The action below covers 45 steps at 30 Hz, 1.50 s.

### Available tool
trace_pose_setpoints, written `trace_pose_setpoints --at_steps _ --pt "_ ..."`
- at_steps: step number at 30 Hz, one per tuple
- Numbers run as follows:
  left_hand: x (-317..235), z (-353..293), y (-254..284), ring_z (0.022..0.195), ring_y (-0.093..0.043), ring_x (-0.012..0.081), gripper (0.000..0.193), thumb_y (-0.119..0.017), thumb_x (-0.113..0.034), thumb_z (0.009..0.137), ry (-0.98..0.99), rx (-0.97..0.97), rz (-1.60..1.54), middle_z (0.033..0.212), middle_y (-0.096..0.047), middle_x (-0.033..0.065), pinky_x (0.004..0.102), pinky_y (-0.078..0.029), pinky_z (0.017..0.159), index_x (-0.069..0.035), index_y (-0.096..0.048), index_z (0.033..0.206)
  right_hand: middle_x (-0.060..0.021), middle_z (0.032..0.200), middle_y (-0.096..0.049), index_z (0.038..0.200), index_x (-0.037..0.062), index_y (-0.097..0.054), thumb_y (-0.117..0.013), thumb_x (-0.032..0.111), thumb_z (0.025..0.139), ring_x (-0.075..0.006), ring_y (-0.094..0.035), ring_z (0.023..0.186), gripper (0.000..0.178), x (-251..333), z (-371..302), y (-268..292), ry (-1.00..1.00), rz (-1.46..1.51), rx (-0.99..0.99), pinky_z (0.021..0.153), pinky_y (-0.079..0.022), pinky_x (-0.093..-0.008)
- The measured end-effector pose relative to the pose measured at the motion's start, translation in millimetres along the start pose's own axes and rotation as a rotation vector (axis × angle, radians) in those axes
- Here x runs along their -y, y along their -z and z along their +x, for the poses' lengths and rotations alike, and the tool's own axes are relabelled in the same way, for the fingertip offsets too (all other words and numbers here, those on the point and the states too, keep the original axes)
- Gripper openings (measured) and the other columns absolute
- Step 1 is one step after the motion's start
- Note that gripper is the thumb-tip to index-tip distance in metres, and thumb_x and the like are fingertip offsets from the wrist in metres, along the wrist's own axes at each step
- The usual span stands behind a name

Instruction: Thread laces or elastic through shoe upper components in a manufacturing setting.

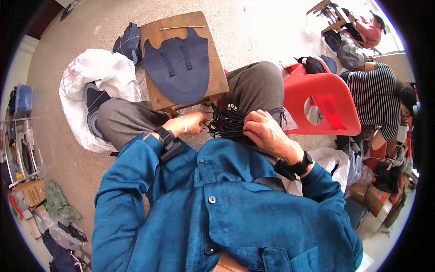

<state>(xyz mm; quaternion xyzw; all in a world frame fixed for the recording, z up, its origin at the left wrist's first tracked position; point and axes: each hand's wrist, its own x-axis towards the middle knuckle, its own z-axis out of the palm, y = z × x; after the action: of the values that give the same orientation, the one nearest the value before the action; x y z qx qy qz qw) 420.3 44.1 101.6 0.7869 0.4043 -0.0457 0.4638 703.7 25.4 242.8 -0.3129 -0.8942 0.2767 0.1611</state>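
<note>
A thick bundle of thin black cords [226, 122] lies across my lap, its loose ends pointing left. My right hand [269, 133] is closed over the right part of the bundle, fingers bent around it. Just left of the cord ends, my left hand [192, 123] has its fingers curled in; whatever they may pinch is too small to make out. In front of my knees, a dark blue textured shoe upper piece [188, 72] rests flat on a wooden stool [152, 93]. A thin rod-like tool with a pale handle [181, 28] lies at the stool's far edge.
A white sack [74, 104] with dark pieces stands by my left knee, a dark bundle [129, 44] beyond it. On my right is a red plastic stool [326, 86]. Past it, a person in stripes [374, 97] bends over; another person [369, 32] sits farther off.
</note>
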Motion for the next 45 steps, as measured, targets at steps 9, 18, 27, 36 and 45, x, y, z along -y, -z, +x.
trace_pose_setpoints --at_steps 9,18,27,36,45 --pt "-140.4 -56.8 60.2 0.101 -0.062 0.0194 0.022 -0.063 -0.014 0.091 -0.411 -0.314 -0.627 0.107 -0.065 0.0099 0.0341 -0.049 0.087 -0.001 -0.062 0.110 -0.0144 0.069 -0.053 0.083 0.0045 -0.060 -0.063 0.006 0.086 -0.0293 -0.057 0.065 0.004 25.1 17.0 18.3 -0.083 0.379 -0.008 0.061 -0.046 -0.0389" --pt "-124.5 -124.5 142.3 0.043 -0.026 0.0052 0.022 -0.058 -0.026 0.098 -0.246 -0.609 -1.552 0.057 -0.032 -0.0048 0.0228 -0.022 0.038 -0.012 -0.057 0.082 -0.0039 0.077 -0.058 0.100 0.0022 -0.063 -0.050 0.024 0.101 -0.0129 -0.054 0.070 0.026 22.0 -38.5 61.8 -0.470 0.645 0.146 0.066 -0.046 -0.0294" --pt "-105.5 -139.8 154.2 0.043 -0.038 0.0039 0.021 -0.053 -0.017 0.099 -0.142 -0.903 -1.027 0.058 -0.049 -0.0006 0.0218 -0.029 0.038 -0.006 -0.060 0.084 0.0010 0.075 -0.057 0.105 0.0014 -0.066 -0.052 0.022 0.101 -0.0075 -0.052 0.069 0.025 -3.3 -77.5 64.4 -0.513 0.890 -0.309 0.065 -0.044 -0.0225" --pt "-167.3 -70.0 68.7 0.075 -0.063 0.0092 0.019 -0.059 -0.017 0.096 -0.226 -0.419 -0.665 0.076 -0.066 0.0013 0.0253 -0.051 0.068 0.000 -0.068 0.094 0.0055 0.072 -0.049 0.108 0.0000 -0.063 -0.052 0.019 0.101 -0.0025 -0.045 0.065 0.023 57.8 -8.9 89.9 -0.333 0.823 -0.263 0.054 -0.034 -0.0191" --pt "-180.2 -23.1 43.2 0.081 -0.063 0.0095 0.019 -0.056 -0.016 0.099 -0.429 -0.214 -0.945 0.087 -0.068 0.0027 0.0240 -0.050 0.075 0.000 -0.067 0.101 0.0042 0.069 -0.051 0.110 0.0012 -0.063 -0.049 0.023 0.103 -0.0028 -0.046 0.062 0.027 79.7 39.7 77.5 -0.338 1.062 -0.217 0.055 -0.038 -0.0183"
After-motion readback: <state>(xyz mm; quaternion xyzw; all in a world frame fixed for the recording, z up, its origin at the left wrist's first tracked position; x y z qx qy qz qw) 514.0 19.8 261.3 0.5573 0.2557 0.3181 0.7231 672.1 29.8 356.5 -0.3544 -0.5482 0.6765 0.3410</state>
